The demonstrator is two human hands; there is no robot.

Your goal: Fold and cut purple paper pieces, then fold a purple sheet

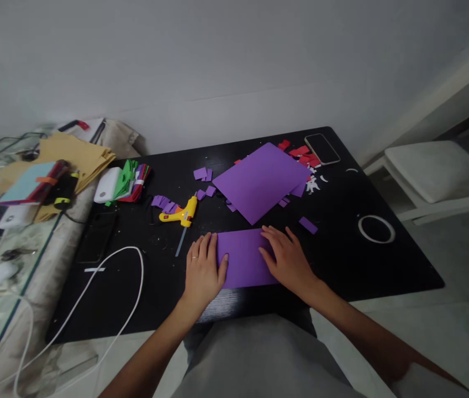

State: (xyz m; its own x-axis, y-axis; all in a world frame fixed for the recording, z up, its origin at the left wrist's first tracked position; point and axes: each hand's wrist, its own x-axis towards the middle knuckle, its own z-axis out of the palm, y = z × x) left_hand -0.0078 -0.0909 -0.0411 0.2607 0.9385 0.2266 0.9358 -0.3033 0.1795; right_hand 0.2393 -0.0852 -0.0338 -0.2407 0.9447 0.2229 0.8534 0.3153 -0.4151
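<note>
A rectangular piece of purple paper lies flat near the front edge of the black table. My left hand rests on its left side, fingers stretched out and the thumb on the paper. On the right side, my right hand lies with its fingers spread over the paper's edge. Neither hand grips anything. Beyond them is a larger purple sheet, set at an angle. To the left of it lies a yellow glue gun with a glue stick pointing toward me.
Small purple pieces and red scraps are scattered at the back. A phone lies at the far right corner, a white ring at right. Bundled colored paper and a looping white cable are at left. A chair stands right.
</note>
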